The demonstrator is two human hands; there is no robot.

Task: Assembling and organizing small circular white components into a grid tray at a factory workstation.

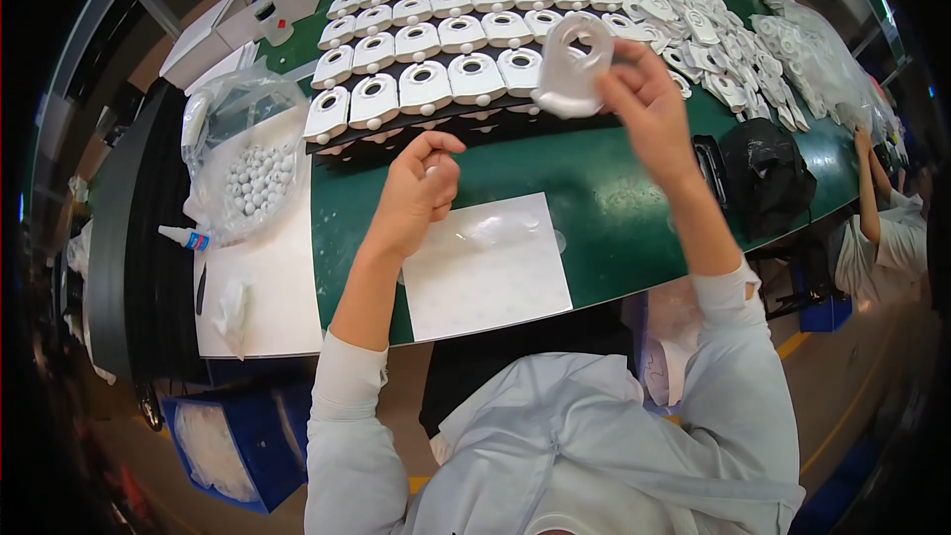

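Raised over the table, my right hand (649,104) pinches the edge of a white plastic part (568,81) with a round hole near its top. My left hand (424,188) is closed, fingers curled, in front of the rows; whatever it may hold is too small to make out. Behind both hands, several rows of similar white housings (416,92) stand on a dark stepped rack (386,131), with small white balls at their lower edges. Below my left hand a white sheet (490,272) lies on the green table (624,228).
A clear bag of white balls (260,178) lies at left, near a small glue bottle (184,237). Loose white parts (708,35) are heaped at the back right, beside a plastic bag (822,59). A black bag (763,173) sits at right. Another person's arm (868,188) shows far right.
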